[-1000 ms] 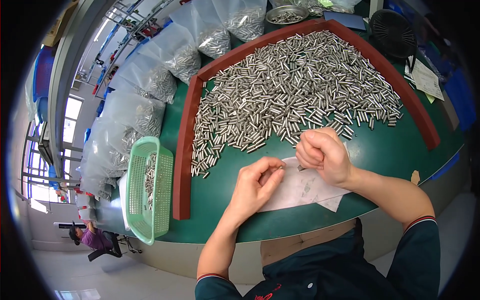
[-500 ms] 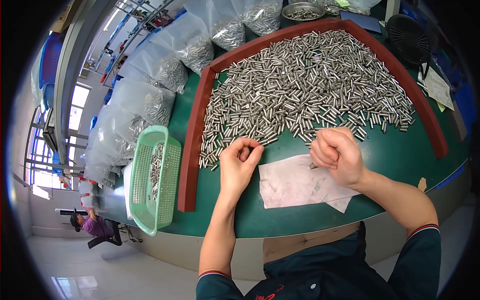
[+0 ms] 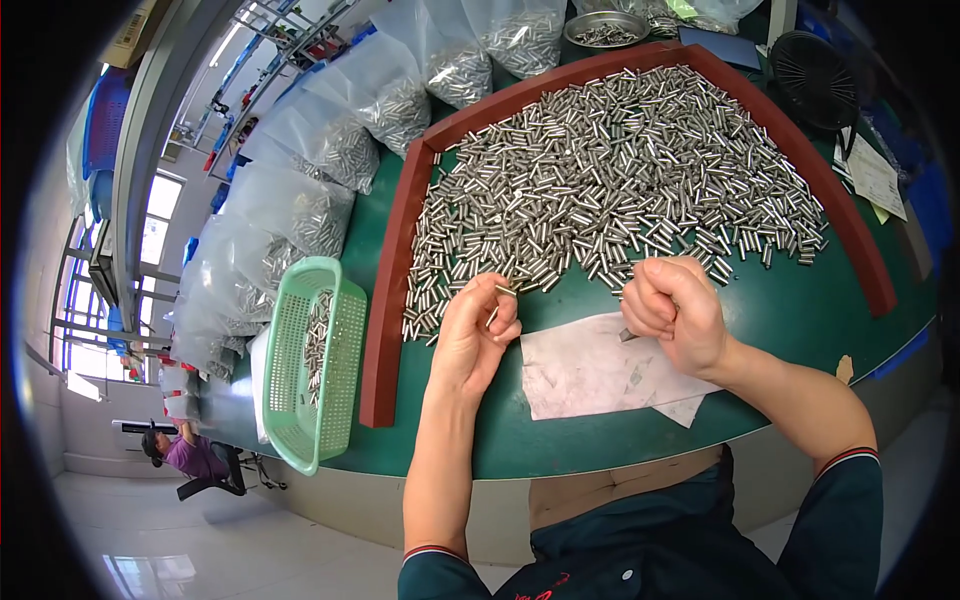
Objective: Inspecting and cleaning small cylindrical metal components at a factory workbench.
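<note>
A wide heap of small metal pins (image 3: 610, 170) covers the green table ahead of me. My left hand (image 3: 475, 335) is at the near left edge of the heap, palm partly turned up, pinching a single metal pin (image 3: 506, 291) between thumb and finger. To the right, my right hand (image 3: 678, 312) is curled into a fist above a stained white cloth (image 3: 575, 375). The dark end of a metal pin (image 3: 627, 335) pokes out under its fingers. How many pins the fist holds is hidden.
A dark red wooden frame (image 3: 390, 300) borders the heap. Left of it stands a green plastic basket (image 3: 345, 375) with some pins inside. Clear bags of pins (image 3: 390, 105) line the table's left and back. A metal bowl (image 3: 570, 30) and black fan (image 3: 815, 80) are behind. A person (image 3: 195, 455) sits far left.
My left hand has turned its palm upward, and a metal pin now shows in its fingertips. The right fist stays in place. The whole view has shifted slightly.
</note>
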The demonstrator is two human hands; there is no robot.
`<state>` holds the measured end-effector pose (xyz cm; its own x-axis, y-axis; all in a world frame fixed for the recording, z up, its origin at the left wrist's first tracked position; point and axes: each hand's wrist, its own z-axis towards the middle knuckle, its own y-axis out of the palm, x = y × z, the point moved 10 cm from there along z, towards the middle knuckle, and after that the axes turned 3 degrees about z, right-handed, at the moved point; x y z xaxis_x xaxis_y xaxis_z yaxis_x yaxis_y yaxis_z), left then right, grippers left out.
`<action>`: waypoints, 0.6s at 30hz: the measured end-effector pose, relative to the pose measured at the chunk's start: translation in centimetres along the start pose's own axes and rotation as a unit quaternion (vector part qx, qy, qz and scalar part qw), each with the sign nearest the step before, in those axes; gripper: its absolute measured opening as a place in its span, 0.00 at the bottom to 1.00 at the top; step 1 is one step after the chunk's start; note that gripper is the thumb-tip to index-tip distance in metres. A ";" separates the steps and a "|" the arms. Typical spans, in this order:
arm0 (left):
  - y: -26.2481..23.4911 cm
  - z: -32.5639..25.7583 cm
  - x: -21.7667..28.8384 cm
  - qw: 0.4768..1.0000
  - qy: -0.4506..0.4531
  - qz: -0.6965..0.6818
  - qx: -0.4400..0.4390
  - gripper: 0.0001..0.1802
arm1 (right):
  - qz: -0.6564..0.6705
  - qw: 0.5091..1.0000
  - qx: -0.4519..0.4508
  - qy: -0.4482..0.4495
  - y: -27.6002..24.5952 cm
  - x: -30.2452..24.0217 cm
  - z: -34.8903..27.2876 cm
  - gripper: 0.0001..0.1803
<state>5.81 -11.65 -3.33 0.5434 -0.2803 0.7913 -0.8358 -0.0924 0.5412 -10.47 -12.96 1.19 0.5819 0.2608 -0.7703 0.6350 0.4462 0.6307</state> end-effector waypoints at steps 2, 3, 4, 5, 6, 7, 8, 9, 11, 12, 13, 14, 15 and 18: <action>-0.5 -0.1 -0.4 1.000 -0.017 -0.005 0.012 0.06 | 0.002 1.000 -0.004 0.003 0.1 0.1 0.0 0.22; -0.3 -0.2 -0.4 1.000 -0.021 -0.003 0.010 0.06 | 0.001 1.000 -0.005 0.002 0.1 0.0 0.0 0.22; -0.1 -0.1 -0.4 1.000 -0.014 0.013 -0.007 0.04 | 0.008 1.000 -0.004 0.005 0.1 0.0 0.0 0.21; 0.0 0.1 -0.3 0.999 -0.006 0.030 -0.023 0.04 | 0.015 1.000 -0.004 0.008 0.1 0.0 0.0 0.21; 0.4 0.1 -0.3 0.998 0.004 0.035 -0.043 0.03 | 0.015 1.000 -0.006 0.008 0.1 0.1 0.0 0.21; 0.5 0.0 -0.3 0.997 0.005 0.060 -0.043 0.03 | 0.018 1.000 -0.004 0.008 0.1 0.1 0.0 0.21; 0.7 -0.1 -0.3 0.995 0.007 0.084 -0.043 0.03 | 0.019 1.000 -0.003 0.008 0.0 0.1 0.0 0.21; 0.7 -0.1 -0.2 0.995 0.007 0.098 -0.034 0.04 | 0.018 1.000 -0.004 0.008 0.1 0.1 0.0 0.21; 0.4 0.0 -0.3 0.993 0.008 0.115 -0.035 0.06 | 0.021 1.000 -0.004 0.007 0.1 0.0 0.0 0.22; 0.3 0.0 -0.4 0.990 0.009 0.134 -0.036 0.07 | 0.020 1.000 -0.005 0.006 0.1 0.0 0.1 0.22; 0.4 0.0 -0.3 0.991 0.010 0.132 -0.037 0.07 | 0.021 1.000 -0.005 0.007 0.1 0.1 0.1 0.22; 0.5 0.0 -0.3 0.990 0.010 0.132 -0.038 0.07 | 0.021 1.000 -0.003 0.007 0.1 0.1 0.1 0.21; 0.6 0.0 -0.3 0.991 0.012 0.130 -0.039 0.06 | 0.020 1.000 -0.003 0.006 0.1 0.0 0.0 0.21; 0.7 0.0 -0.3 0.991 0.014 0.128 -0.039 0.06 | 0.019 1.000 -0.002 0.007 0.1 0.0 0.0 0.22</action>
<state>5.04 -11.59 -3.21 0.3174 -0.2576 0.9126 -0.9384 0.0532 0.3414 -10.42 -12.96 1.22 0.5989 0.2894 -0.7467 0.6105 0.4383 0.6596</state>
